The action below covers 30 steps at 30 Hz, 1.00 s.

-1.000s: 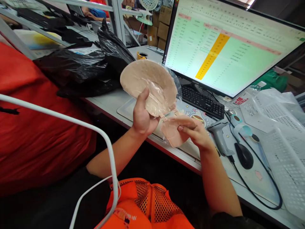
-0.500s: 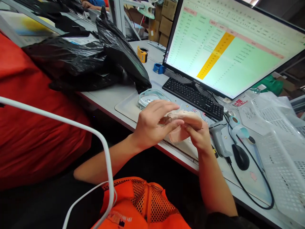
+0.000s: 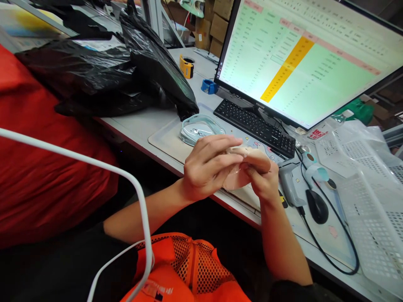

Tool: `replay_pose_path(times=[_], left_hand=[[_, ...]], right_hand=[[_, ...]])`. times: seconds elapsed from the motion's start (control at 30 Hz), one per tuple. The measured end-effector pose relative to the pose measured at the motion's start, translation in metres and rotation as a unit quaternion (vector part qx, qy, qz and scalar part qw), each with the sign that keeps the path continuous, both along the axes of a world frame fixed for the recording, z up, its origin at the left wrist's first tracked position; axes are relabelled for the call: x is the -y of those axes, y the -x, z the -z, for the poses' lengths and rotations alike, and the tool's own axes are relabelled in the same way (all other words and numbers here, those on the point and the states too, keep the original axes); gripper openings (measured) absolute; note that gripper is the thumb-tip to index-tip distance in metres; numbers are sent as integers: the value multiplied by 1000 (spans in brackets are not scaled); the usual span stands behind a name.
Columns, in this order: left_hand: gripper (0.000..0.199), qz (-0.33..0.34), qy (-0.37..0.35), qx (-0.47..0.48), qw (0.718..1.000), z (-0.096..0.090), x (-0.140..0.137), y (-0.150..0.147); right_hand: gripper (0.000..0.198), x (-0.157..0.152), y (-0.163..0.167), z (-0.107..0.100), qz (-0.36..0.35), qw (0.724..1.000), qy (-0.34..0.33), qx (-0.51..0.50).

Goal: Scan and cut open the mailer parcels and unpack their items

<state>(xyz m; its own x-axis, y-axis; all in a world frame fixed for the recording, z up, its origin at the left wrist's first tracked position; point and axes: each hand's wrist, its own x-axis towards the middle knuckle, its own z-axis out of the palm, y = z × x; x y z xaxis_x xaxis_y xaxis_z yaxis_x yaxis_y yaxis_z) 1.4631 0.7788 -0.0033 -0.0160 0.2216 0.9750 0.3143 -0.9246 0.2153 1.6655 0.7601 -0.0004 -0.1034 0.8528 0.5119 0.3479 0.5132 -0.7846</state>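
A soft beige, pad-like item, partly wrapped in clear film, is held between my hands over the desk's front edge. My right hand grips its right side, the thumb pressed against the near face. Fingers of my left hand close on the item's upper left part, where a crumpled paler bit shows. What lies under those fingers is hidden. Just behind the left hand rests a clear pouch with a pale blue edge and dark lettering.
Behind my hands are a black keyboard and a monitor. A scanner, mouse and white plastic basket lie to the right. Black plastic bags are at left. A white tube curves across the front.
My left hand has shifted slightly right, and its thumb has moved from the near face to behind the fingers. The right hand keeps its grip. The view has tilted slightly.
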Motion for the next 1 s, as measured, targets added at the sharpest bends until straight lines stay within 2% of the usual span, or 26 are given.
replay_pose_path(times=[0.13,0.33,0.67,0.83,1.0], left_hand=[[11,-12,-15,-37,999,4,-3,0],[19,25,-34,-9,999,7,-5,-1],[17,-7,-39,-22,999,8,-5,0],[14,-25,-94,-38,995,-1,-11,1],[10,-68,-128,-82,986,-24,-20,8]], right_hand=[[16,2,0,2,-19,1000,7,-2],[15,0,-2,5,-18,999,-31,-3],[20,-2,-2,7,-36,997,-67,26],[22,-7,2,4,-4,990,-143,19],[20,-8,8,-19,52,974,-218,29]])
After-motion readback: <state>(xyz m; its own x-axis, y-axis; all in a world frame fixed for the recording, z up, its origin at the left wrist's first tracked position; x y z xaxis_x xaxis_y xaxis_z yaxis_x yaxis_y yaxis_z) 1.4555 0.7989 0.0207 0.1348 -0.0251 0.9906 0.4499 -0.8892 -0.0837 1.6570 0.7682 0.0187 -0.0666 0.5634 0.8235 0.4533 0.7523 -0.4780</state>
